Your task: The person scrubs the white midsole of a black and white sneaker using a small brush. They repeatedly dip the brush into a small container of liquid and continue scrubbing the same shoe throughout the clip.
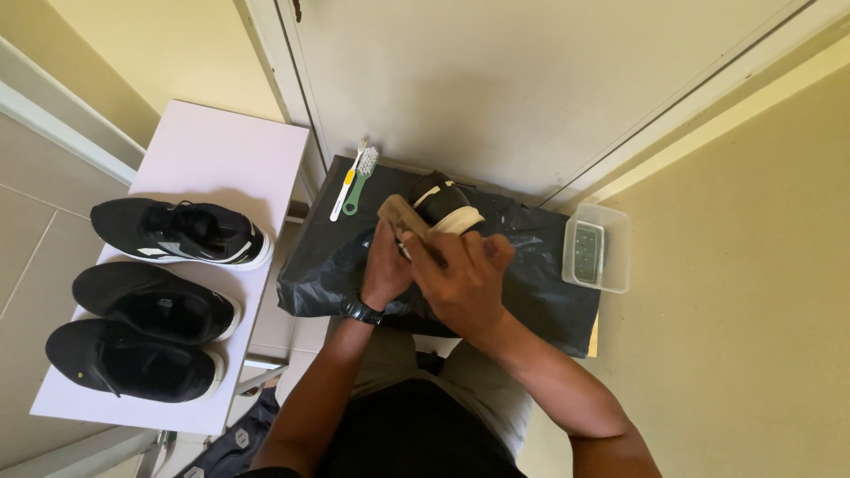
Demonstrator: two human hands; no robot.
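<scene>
I see the black shoe point(440, 199) toe-up near the far edge of the black-bagged surface point(540, 292), just beyond both hands. My right hand point(460, 279) closes around its near side; my left hand point(387, 265) pinches a tan cloth point(400, 215) against it, wrists bent inward.
</scene>
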